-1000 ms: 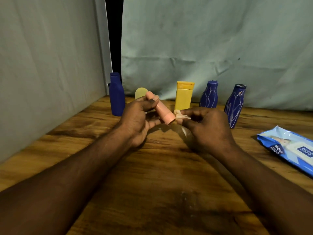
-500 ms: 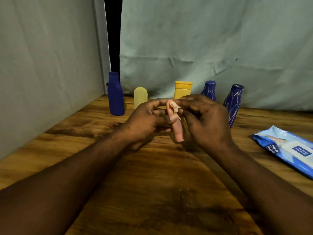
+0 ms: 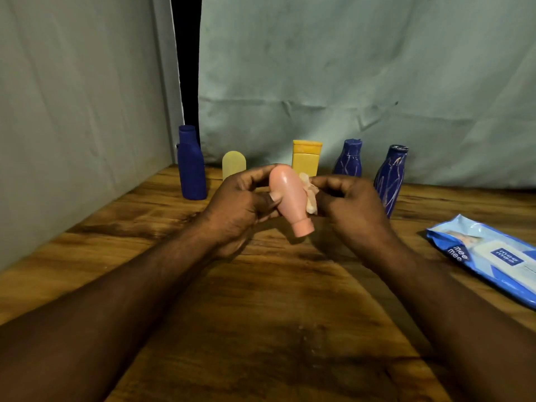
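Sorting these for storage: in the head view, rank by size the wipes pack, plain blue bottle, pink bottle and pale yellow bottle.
1. wipes pack, though cropped.
2. plain blue bottle and pink bottle look alike; the pink one is nearer, so unranked.
3. pale yellow bottle, partly hidden.

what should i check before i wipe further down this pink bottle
1. Grip of the left hand on the pink bottle: ok.
2. The wipe pinched in the right hand, touching the bottle's side: ok.
3. Bottle held above the table, cap end down: ok.
4. Cap closed tight: cannot tell.
5. The wipe pack within reach on the right: ok.
6. Gap to the streaked blue bottle behind the right hand: cannot tell.
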